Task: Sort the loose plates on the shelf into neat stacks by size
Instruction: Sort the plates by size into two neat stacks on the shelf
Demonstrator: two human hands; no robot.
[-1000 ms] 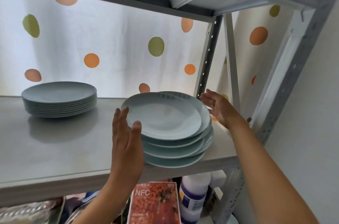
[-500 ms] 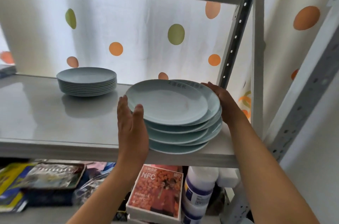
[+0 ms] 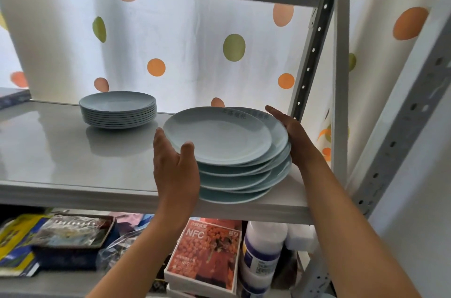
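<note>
A crooked pile of several pale blue plates (image 3: 219, 136) sits at the right front of the grey metal shelf (image 3: 61, 156), its plates offset from one another. My left hand (image 3: 174, 168) presses flat against the pile's left side, thumb over the top plate's rim. Against the far right rims lies my right hand (image 3: 294, 136), fingers stretched along them. Further back on the left stands a neat stack of several smaller pale blue plates (image 3: 117, 108).
A perforated metal upright (image 3: 308, 63) rises right behind the pile, and another post (image 3: 340, 83) stands beside it. A spotted curtain (image 3: 195, 41) hangs behind. On the lower shelf lie an orange NFC box (image 3: 207, 249), a white bottle (image 3: 262, 249) and packets (image 3: 70, 232).
Both hands have closed in from either side onto the crooked pile; the right hand, apart from the plates a second ago, now touches their rims. The camera has dropped and shifted.
</note>
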